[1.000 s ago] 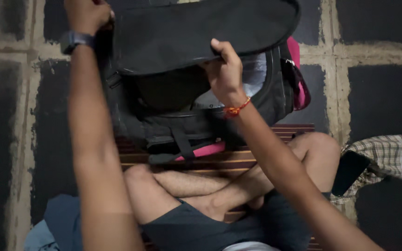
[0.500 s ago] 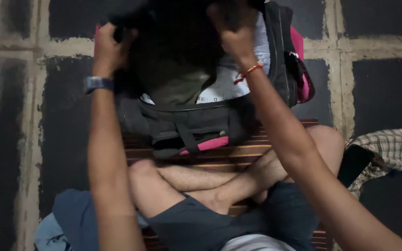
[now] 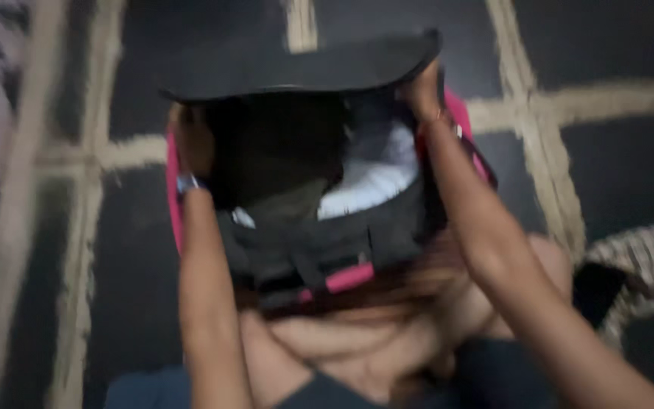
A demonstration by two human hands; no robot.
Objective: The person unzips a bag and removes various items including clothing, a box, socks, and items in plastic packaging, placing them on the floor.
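2 hands grip my black-and-pink bag (image 3: 319,257): left hand (image 3: 191,144) closed on its side edge, right hand (image 3: 424,91) clutching the raised flap (image 3: 297,68).

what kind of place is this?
Probably a room at home, on the floor. The floor is dark slabs with pale joints; a person sits cross-legged with an open black and pink bag holding clothes, both hands at its flap, and a checked cloth lies beside them.

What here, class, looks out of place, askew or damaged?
Nothing is clearly damaged or spilled. The bag gapes, its flap lifted by the left hand and right hand, white cloth showing inside. Blur hides fine detail.
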